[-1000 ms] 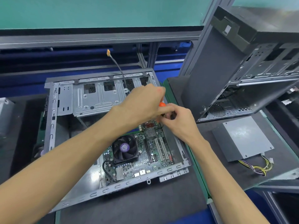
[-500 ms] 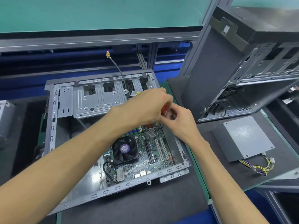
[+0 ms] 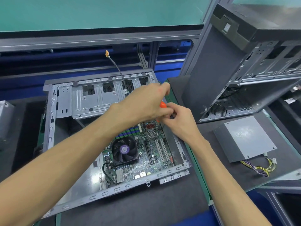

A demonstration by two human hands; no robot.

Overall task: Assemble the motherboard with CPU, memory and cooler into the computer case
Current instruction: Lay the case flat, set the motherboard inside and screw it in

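- Computer case (image 3: 53,115) lies open, centre-left of frame, on a dark mat (image 3: 138,207).
- Motherboard (image 3: 146,154) sits inside the case, lower centre; cooler (image 3: 124,150) fan on it.
- Left hand (image 3: 143,103) curled round an orange-handled screwdriver (image 3: 162,105), frame centre.
- Right hand (image 3: 180,121) pinches the tool lower down, touching the left.
- Power supply (image 3: 244,137) at right.

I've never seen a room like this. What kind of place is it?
Probably a computer assembly workshop or factory line. An open computer case lies on a padded workbench with a motherboard inside, a second bare case stands beside it, and a loose power supply waits nearby.
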